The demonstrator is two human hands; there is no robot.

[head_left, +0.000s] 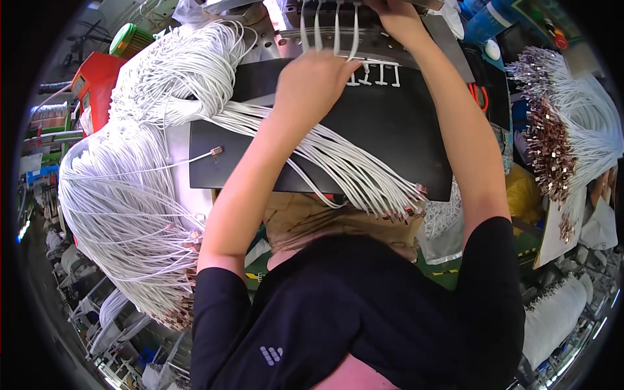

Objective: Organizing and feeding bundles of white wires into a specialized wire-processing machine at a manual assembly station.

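My left hand [311, 81] is curled over a fan of white cables [338, 162] that lies across a black mat [390, 130]; the cables' metal connector ends [403, 208] hang over the mat's near edge. My right hand [398, 21] reaches to a metal fixture [305, 42] at the far side, where several white cables [337, 29] stand in a row of slots. Its fingers are hidden at the frame's top edge. A row of white plugs [377, 77] lies on the mat just beside my left hand.
A large bundle of white cables [123, 188] drapes down on the left. Another bundle with metal connectors [552, 143] hangs on the right. A red box [97, 81], a green item [130, 39], a blue bottle [484, 23] and a red-handled tool [480, 97] surround the mat.
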